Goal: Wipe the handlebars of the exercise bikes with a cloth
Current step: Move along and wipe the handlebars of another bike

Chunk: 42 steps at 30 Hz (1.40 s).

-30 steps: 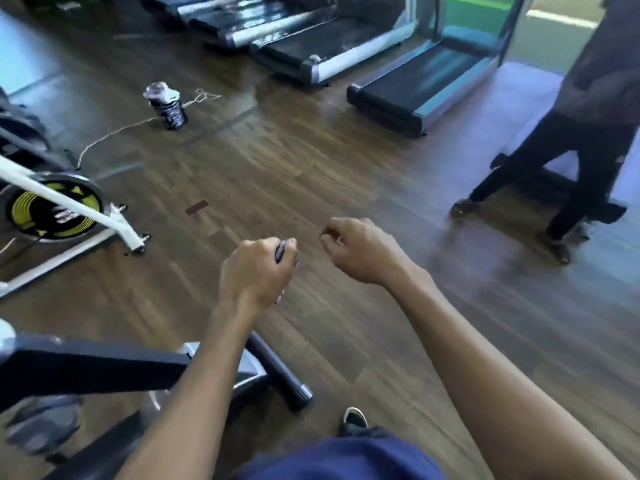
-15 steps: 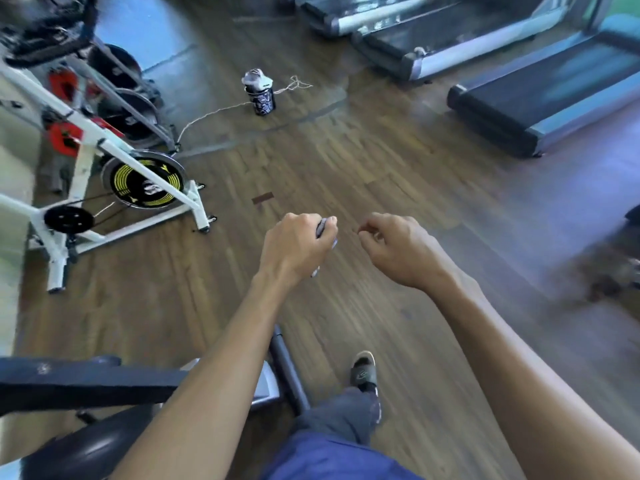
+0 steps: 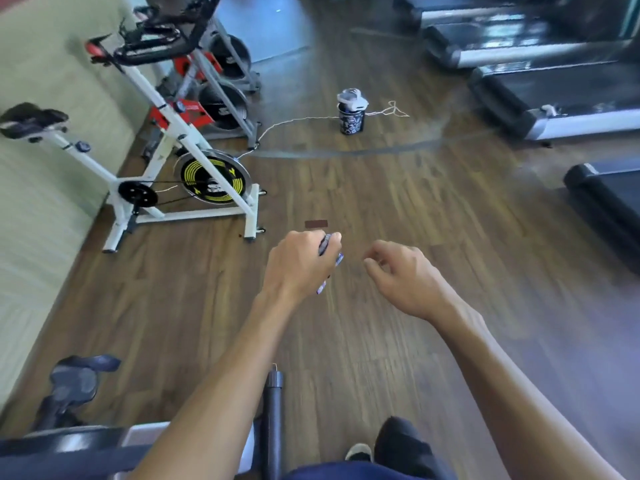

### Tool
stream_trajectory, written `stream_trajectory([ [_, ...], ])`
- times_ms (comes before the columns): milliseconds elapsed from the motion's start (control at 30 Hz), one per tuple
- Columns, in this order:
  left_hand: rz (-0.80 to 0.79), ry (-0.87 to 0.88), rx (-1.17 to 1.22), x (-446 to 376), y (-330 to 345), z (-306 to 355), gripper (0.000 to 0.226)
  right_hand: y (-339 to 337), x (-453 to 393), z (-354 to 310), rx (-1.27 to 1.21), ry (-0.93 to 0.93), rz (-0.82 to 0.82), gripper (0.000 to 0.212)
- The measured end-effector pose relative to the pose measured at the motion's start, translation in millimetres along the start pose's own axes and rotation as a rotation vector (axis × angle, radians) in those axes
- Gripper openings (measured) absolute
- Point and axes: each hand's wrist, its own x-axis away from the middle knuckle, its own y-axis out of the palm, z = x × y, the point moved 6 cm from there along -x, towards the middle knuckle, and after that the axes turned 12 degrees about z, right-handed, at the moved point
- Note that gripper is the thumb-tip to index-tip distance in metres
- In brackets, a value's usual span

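Note:
My left hand (image 3: 301, 263) grips a small bluish cloth (image 3: 329, 261), most of it hidden in the fist, with a strip hanging below. My right hand (image 3: 401, 275) hovers beside it with fingers loosely curled and holds nothing. Both hands are out over the wooden floor. A white exercise bike (image 3: 180, 161) stands at the left by the wall, and its black handlebars (image 3: 156, 43) are up at the top left, well away from both hands. A second bike's dark frame (image 3: 69, 441) lies at the bottom left, under my left arm.
More bikes with red parts (image 3: 221, 84) stand behind the white one. A dark canister (image 3: 351, 112) with a white cord sits on the floor mid-room. Treadmills (image 3: 540, 77) line the upper right. My shoe (image 3: 360, 452) is at the bottom.
The view has swung left, bringing the white bike and its handlebars fully into sight; the person at the right has left the view. My right hand's fingers have loosened.

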Motion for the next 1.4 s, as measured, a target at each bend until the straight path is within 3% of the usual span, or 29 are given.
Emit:
stream_trajectory([
  [300, 0.197, -0.304, -0.029, -160, 7, -70, 0.052, 43, -223, -35, -0.084, -0.261, -0.187, 0.021],
  [400, 0.220, -0.391, 0.011, -200, -2, -89, 0.050, 63, -287, -65, -0.116, -0.383, -0.278, 0.019],
  [600, 0.430, -0.653, -0.010, -239, -51, -148, 0.050, 127, -371, -157, -0.150, -0.610, -0.528, 0.017],
  [767, 0.576, -0.802, -0.050, -261, -95, -217, 0.048, 199, -407, -249, -0.196, -0.848, -0.734, 0.016],
  [1000, 0.841, -0.939, -0.114, -279, -171, -335, 0.050, 288, -443, -386, -0.266, -1.028, -0.896, 0.010],
  [1133, 1.024, -0.956, 0.047, -292, -212, -354, 0.047, 327, -449, -455, -0.323, -1.111, -0.958, 0.013],
  [1200, 1.116, -0.992, 0.019, -288, -235, -356, 0.048, 343, -438, -486, -0.366, -1.142, -1.019, 0.016],
  [1333, 1.375, -1.034, -0.175, -250, -277, -379, 0.035, 374, -393, -548, -0.430, -1.266, -1.249, 0.014],
  [1400, 1.520, -1.109, -0.134, -228, -291, -393, 0.033, 384, -368, -576, -0.471, -1.306, -1.390, 0.018],
])
